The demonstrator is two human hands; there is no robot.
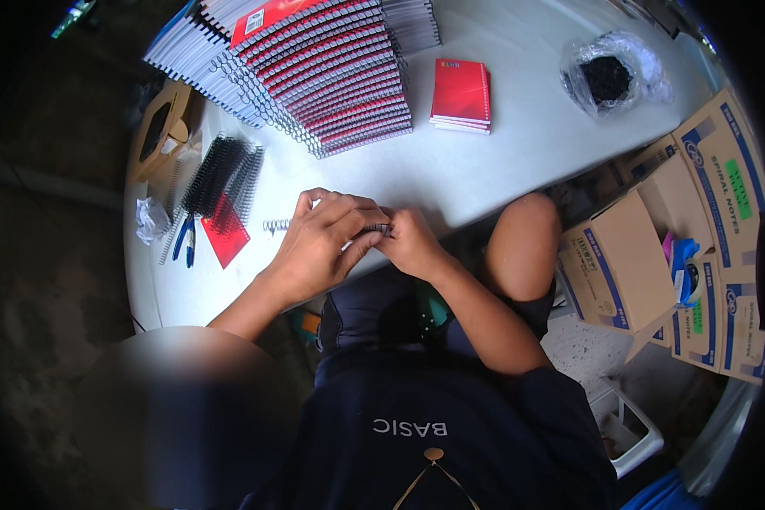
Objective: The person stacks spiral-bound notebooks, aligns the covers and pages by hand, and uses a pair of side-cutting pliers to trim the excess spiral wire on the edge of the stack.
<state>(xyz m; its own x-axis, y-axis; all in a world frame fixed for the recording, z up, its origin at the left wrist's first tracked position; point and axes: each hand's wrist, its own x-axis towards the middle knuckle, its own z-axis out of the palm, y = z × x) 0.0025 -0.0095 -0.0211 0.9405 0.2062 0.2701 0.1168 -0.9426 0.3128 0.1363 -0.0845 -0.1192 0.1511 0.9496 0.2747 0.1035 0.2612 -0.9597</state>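
Sits in a dark shirt, bent over the near edge of a pale worktop. Arches the left hand over a slim spiral binding, fingers and thumb closing narrowly around a dark, ridged stretch of it. Pinches the right end with the right hand, knuckles close to the left fingertips. Lets a silvery coil end poke out beyond the left knuckles; hides most of the rest, so cannot tell whether pages are attached. Appears to be at the stage of working the binding's right end by finger, which calls for a steady left grip and a small, precise right-hand pinch. To the right, below worktop level, cardboard boxes, one open. On the worktop, left of the hands, blue-handled pliers, a red sheet and a bundle of black coils. Farther off, a tall, leaning stack of spiral notebooks, then a small pile of red notebooks. At far right, a clear plastic bag around something black.
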